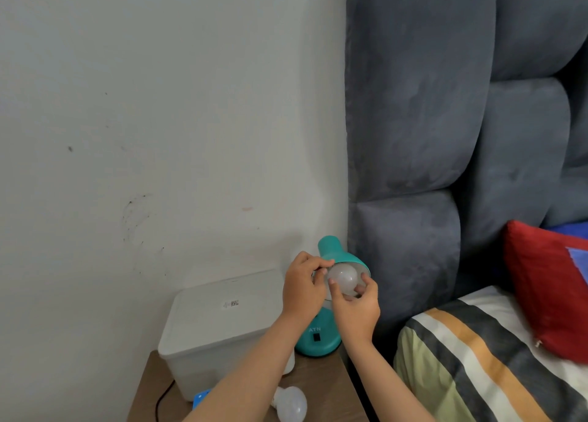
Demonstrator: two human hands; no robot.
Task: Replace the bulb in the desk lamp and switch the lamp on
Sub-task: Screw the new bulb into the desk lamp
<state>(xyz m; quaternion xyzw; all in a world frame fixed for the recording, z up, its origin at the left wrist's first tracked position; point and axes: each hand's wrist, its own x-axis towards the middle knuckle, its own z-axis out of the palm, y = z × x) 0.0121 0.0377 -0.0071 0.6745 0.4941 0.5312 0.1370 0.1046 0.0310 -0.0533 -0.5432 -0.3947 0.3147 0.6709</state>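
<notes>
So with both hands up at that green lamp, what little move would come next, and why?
Probably a twist of the bulb by the right hand, whose fingertips wrap it, while the left hand steadies the teal shade. The bulb sits in the shade's mouth and is unlit; whether it is going in or coming out cannot be told. Another bulb lies on the nightstand.
</notes>
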